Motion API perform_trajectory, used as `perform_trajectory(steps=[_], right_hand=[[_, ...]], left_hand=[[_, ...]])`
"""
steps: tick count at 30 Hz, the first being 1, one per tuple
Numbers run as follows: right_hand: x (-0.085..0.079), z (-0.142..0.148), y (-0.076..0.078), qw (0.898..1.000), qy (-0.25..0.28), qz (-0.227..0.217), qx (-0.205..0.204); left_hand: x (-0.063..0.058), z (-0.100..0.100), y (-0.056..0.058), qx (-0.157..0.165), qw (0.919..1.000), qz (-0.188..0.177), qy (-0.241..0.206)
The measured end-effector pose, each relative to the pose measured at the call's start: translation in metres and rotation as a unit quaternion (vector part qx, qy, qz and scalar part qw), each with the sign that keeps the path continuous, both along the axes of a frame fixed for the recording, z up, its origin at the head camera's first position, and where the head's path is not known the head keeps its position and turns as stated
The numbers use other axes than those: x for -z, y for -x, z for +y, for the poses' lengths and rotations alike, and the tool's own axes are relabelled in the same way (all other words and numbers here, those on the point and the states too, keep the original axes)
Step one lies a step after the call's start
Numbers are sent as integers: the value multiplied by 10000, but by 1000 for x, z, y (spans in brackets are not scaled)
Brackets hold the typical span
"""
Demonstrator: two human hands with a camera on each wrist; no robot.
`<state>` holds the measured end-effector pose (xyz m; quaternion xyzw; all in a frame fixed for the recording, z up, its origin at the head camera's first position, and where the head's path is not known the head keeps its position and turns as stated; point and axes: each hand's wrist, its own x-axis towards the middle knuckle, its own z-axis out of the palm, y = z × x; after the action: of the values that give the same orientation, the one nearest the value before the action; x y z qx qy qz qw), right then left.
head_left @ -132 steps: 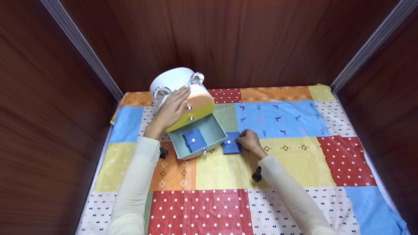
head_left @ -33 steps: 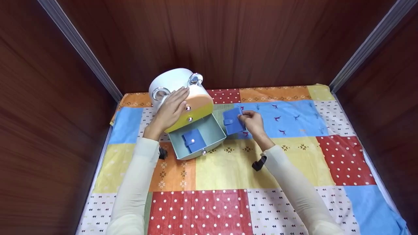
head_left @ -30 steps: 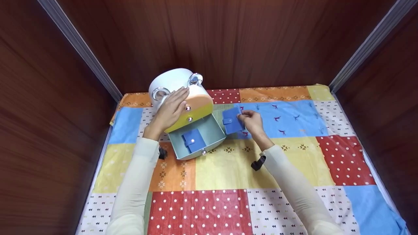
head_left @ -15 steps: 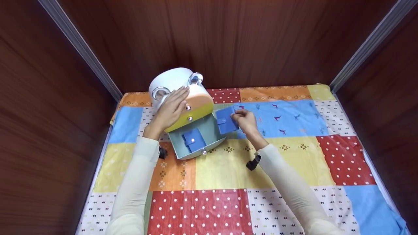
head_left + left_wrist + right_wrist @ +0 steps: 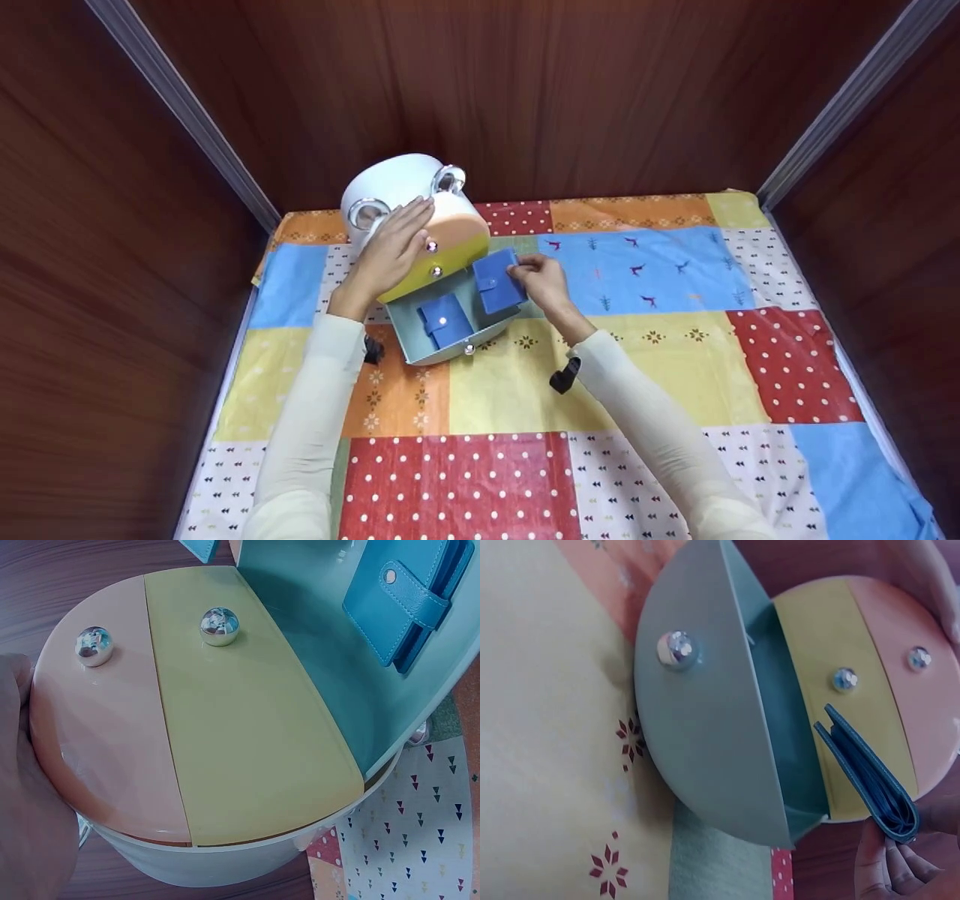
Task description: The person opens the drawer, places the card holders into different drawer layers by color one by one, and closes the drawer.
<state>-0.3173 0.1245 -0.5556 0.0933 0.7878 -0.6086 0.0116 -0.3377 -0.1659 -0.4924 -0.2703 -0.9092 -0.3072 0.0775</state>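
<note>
A round white drawer box (image 5: 401, 176) has orange and yellow drawer fronts with shiny knobs. Its bottom pale green drawer (image 5: 401, 337) is pulled out. Inside, at the left, lies a blue snap-strap wallet (image 5: 450, 324). My left hand (image 5: 390, 251) rests with extended fingers on the upper front of the box. Between thumb and fingers, my right hand (image 5: 545, 281) pinches the right edge of a second blue wallet (image 5: 499, 283), which overlaps the drawer's right part in the head view. The right wrist view shows this wallet (image 5: 870, 776) edge-on, with its folded layers.
Patchwork cloth (image 5: 517, 390) covers the table around the box. Brown wood-grain panels (image 5: 600, 97) stand behind and on both sides. Two metal ring-shaped parts (image 5: 448, 180) stick up from the box top. Black straps hang at both wrists.
My right hand has picked the second wallet up off the cloth beside the drawer and carried it left to over the drawer. The left hand, box and first wallet stay put.
</note>
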Motion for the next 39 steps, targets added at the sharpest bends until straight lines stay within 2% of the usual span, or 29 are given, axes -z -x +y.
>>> perform_trajectory(steps=[14, 20, 31, 39], right_hand=[[10, -22, -2, 9987, -248, -34, -451], [15, -30, -2, 9980, -367, 6, -517], [19, -40, -1, 9933, -878, -78, -753], [20, -46, -3, 9857, -1360, 176, -978]], left_hand=[[0, -1, 0, -13, 10000, -13, 20], [0, -1, -1, -1, 10000, 1, 11], [0, 0, -1, 3, 10000, 7, -34], [0, 0, 0, 14, 10000, 48, -52]])
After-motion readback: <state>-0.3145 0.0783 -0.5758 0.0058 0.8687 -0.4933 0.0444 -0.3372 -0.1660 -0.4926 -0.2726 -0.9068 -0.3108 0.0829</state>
